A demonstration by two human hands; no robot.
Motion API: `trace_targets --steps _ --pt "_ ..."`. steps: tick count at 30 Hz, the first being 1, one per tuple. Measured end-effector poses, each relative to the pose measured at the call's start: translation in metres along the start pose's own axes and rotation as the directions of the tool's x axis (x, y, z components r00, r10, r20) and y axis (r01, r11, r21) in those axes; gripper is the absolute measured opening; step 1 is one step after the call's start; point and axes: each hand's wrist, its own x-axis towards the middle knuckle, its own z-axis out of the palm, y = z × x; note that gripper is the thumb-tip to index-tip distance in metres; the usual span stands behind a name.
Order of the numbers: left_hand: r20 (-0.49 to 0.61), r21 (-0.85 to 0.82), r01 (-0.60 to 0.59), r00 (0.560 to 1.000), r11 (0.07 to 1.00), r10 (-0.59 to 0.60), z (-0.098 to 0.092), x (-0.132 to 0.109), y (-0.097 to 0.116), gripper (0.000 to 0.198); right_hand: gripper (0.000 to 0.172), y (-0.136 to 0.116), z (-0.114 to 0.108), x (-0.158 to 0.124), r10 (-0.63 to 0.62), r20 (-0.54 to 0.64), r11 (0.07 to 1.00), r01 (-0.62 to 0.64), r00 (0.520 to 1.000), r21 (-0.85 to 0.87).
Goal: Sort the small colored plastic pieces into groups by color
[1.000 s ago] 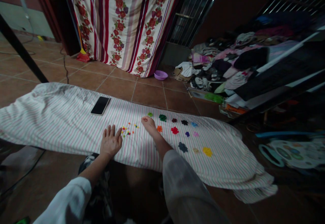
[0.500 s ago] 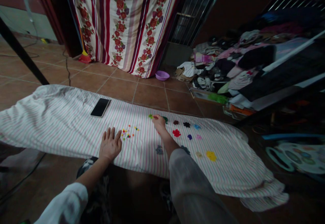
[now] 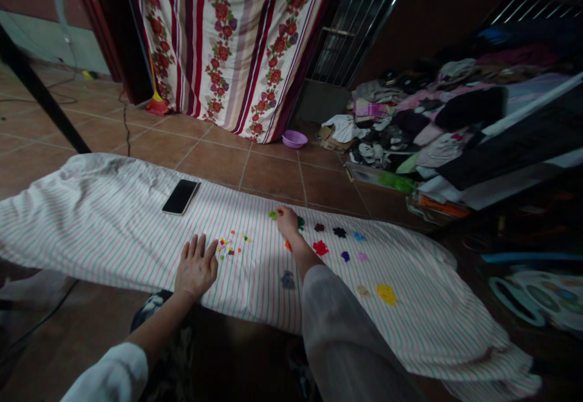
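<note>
My right hand (image 3: 288, 223) is closed in a pinch at the right edge of a light green pile of small pieces (image 3: 272, 214); whatever the fingertips grip is too small to make out. Palm down, my left hand (image 3: 197, 268) lies with fingers spread on the striped cloth (image 3: 113, 226). Just right of it are scattered mixed-colour small pieces (image 3: 230, 245). Small single-colour piles surround my right arm: dark green (image 3: 300, 223), orange (image 3: 288, 246), red (image 3: 320, 248), grey (image 3: 287, 279) and yellow (image 3: 387, 294). My forearm partly covers the orange one.
A phone (image 3: 181, 197) lies on the cloth at left. More piles sit to the right, including black (image 3: 339, 232), light blue (image 3: 359, 236) and pink (image 3: 362, 257). Beyond the covered surface are a purple basin (image 3: 294, 139), a floral curtain (image 3: 246, 44) and heaped clothes (image 3: 410, 116).
The view has shifted slightly. My right hand stays beside the light green pile, its fingertips now at the pile's right edge. My left hand remains flat in about the same place.
</note>
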Motion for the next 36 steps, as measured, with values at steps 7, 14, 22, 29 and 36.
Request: trace_targets --steps 7,14,22,29,36 --pt "-0.001 0.038 -0.013 1.0 0.999 0.013 0.0 0.0 0.0 0.049 0.032 -0.005 0.004 0.0 -0.044 0.045 0.998 0.046 0.998 -0.04" --pt "-0.004 0.043 -0.011 1.0 0.999 0.012 0.0 0.0 0.0 0.049 0.032 -0.003 0.004 0.002 -0.027 0.064 0.998 0.031 0.998 -0.057" --pt "0.004 0.016 -0.003 1.0 1.0 0.003 -0.001 0.0 0.0 0.048 0.03 0.001 0.002 0.001 -0.006 0.072 0.998 0.01 0.997 -0.059" --pt "0.007 0.016 -0.003 1.0 1.0 0.003 -0.001 0.0 0.0 0.049 0.029 0.001 -0.003 -0.001 0.003 0.079 0.999 0.001 0.997 -0.046" --pt "0.002 -0.007 -0.002 1.0 1.0 0.002 -0.002 0.0 -0.001 0.049 0.03 -0.012 -0.004 -0.01 -0.038 0.066 0.999 0.037 0.997 0.02"
